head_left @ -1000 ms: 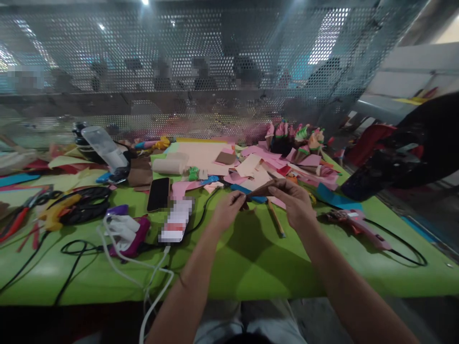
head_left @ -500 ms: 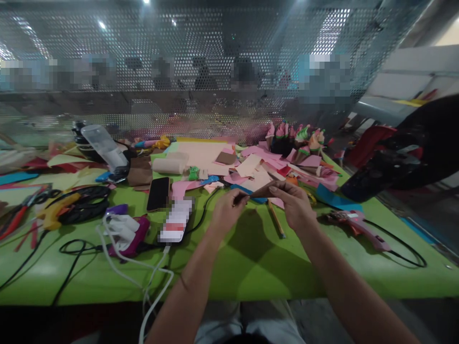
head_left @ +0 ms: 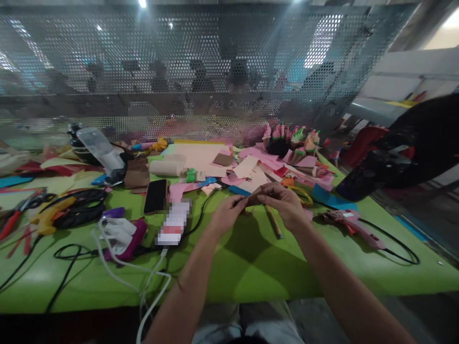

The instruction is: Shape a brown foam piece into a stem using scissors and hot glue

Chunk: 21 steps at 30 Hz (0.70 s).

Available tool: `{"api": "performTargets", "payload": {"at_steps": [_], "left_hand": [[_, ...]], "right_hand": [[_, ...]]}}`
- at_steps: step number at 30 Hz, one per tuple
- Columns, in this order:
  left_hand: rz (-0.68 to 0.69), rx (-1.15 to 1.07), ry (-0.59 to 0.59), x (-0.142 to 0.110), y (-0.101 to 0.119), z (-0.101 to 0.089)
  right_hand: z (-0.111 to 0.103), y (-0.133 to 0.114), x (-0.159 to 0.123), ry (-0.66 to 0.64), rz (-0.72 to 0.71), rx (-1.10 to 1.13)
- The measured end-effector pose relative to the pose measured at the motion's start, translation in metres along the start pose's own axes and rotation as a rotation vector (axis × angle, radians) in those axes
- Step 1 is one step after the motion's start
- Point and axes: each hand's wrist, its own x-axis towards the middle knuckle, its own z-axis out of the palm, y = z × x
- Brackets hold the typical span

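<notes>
Between my two hands is a small brown piece of craft sheet point(head_left: 254, 197), held above the green table. My left hand point(head_left: 230, 211) pinches its left end between thumb and fingers. My right hand point(head_left: 283, 203) pinches the other end, fingertips closed on it. Whether it is paper or foam I cannot tell. Below my right hand lies a pencil point(head_left: 274, 221), partly covered by it. A blue strip point(head_left: 238, 190) lies just beyond my left hand. Pink and peach sheet scraps point(head_left: 246, 167) are spread behind both hands.
A pink glue gun point(head_left: 360, 228) with a black cable lies right. Left are a smartphone point(head_left: 155, 197), a second phone with a blurred screen point(head_left: 174, 223), a purple power strip point(head_left: 134, 241) and a yellow glue gun point(head_left: 53, 215). Ice-cream-shaped crafts point(head_left: 297, 137) stand behind, before a perforated metal screen point(head_left: 201, 43).
My right hand has come slightly closer to my left, and the brown piece shows less length between them. The whole view has shifted a little. Both hands keep their pinch.
</notes>
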Motion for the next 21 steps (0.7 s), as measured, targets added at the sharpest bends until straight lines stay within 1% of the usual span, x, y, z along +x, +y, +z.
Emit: {"api": "performTargets", "payload": {"at_steps": [4,9,12,14,17,21], "left_hand": [[-0.05,-0.095,0.05,0.0011,-0.0002,-0.001],[-0.111,-0.212,0.078,0.0039,-0.0031,-0.0023],[-0.122,-0.209,0.103,0.0036,-0.0024,-0.0041],[-0.12,-0.19,0.11,0.0032,-0.0009,-0.0049],[-0.099,-0.14,0.112,0.0024,0.0017,-0.0043],[-0.071,-0.085,0.118,0.0004,0.004,-0.0003]], "right_hand": [[0.0007,-0.0002,0.0002,0.023,-0.027,-0.032],[-0.0001,-0.0038,-0.0011,-0.03,-0.09,-0.103],[-0.0012,-0.0054,-0.0017,-0.073,-0.1,-0.11],[-0.0014,-0.0052,-0.0017,-0.078,-0.096,-0.11],[-0.0006,-0.0037,-0.0016,-0.049,-0.086,-0.105],[0.001,-0.0029,-0.0011,0.026,-0.076,-0.089]]}}
